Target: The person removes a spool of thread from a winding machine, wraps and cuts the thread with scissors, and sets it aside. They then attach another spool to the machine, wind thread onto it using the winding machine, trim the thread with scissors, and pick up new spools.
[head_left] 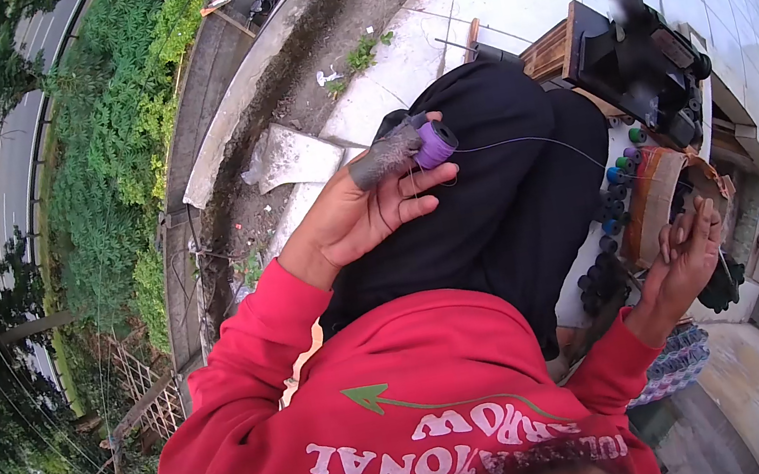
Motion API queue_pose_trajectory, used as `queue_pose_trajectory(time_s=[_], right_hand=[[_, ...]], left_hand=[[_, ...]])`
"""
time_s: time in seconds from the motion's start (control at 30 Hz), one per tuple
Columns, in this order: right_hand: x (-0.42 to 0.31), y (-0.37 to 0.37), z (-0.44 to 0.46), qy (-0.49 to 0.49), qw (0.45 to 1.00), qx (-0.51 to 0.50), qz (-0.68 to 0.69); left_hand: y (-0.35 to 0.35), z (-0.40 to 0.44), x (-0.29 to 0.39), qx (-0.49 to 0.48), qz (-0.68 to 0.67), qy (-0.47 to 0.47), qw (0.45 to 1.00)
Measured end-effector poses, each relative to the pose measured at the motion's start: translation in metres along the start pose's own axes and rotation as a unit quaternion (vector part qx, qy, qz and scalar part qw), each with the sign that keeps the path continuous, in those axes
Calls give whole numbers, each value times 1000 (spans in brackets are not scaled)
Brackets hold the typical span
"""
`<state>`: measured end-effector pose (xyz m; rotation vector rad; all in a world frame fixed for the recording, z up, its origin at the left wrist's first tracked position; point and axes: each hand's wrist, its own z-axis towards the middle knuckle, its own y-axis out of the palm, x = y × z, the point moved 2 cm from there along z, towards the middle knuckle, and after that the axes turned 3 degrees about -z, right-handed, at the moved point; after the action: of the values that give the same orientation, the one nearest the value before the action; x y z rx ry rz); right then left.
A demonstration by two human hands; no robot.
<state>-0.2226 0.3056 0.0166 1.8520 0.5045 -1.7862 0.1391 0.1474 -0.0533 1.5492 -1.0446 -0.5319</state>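
The left hand (347,212) partly hides the spool (432,150) (purple)

And there's the kerb (265,49), bushes (109,173) to its left, road (7,166) farther left, weeds (361,54) sprouting on its right!

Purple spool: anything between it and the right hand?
Nothing visible blocks the space between the purple spool, held in the left hand, and the right hand; the black trousers and cardboard box appear to lie below. Its thread arcs across part of the gap.
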Motion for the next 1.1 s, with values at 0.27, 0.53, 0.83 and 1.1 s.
queue_pose_trajectory(time_s=[0.27, 0.53, 0.83, 1.1], right_hand=[[-35, 15, 17, -70, 994, -61, 50], [-44, -20, 40, -113, 994, 2, 9], [-11, -143, 54, -92, 977, 142, -131], [3, -230, 38, -75, 933, 280, -212]], left_hand=[[17, -3, 5, 48, 27, 17, 998], [14, -11, 12, 128, 266, 6, 955], [27, -14, 27, 122, 363, -6, 924], [28, -7, 36, 123, 386, -21, 914]])
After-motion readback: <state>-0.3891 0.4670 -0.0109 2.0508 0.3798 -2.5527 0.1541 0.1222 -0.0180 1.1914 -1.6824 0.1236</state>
